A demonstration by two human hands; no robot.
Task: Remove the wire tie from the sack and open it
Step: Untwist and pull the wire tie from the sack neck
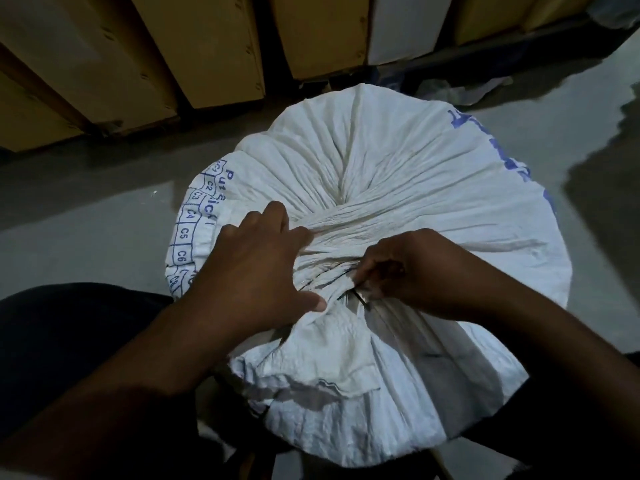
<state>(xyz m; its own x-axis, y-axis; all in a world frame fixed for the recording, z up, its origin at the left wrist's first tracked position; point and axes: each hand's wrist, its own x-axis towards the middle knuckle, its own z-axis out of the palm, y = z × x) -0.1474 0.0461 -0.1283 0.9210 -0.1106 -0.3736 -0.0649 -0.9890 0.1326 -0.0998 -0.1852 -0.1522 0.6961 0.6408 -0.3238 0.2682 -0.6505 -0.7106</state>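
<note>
A big white woven sack [398, 174] with blue print stands upright below me, its top gathered into a twisted neck lying toward me. A thin dark wire tie [360, 298] wraps that neck. My right hand [412, 271] pinches the wire tie at the neck with its fingertips. My left hand [256, 268] rests on the bunched fabric just left of the neck, fingers spread and pressing it down, thumb near the tie. The loose mouth of the sack [332, 362] fans out toward me below the tie.
Yellow-brown cartons [194, 46] stand in a row behind the sack, with a white carton [408, 26] among them. The sack sits on a glossy grey floor [86, 216]. Crumpled plastic [460, 88] lies behind it to the right. My dark-clothed legs [52, 341] flank it.
</note>
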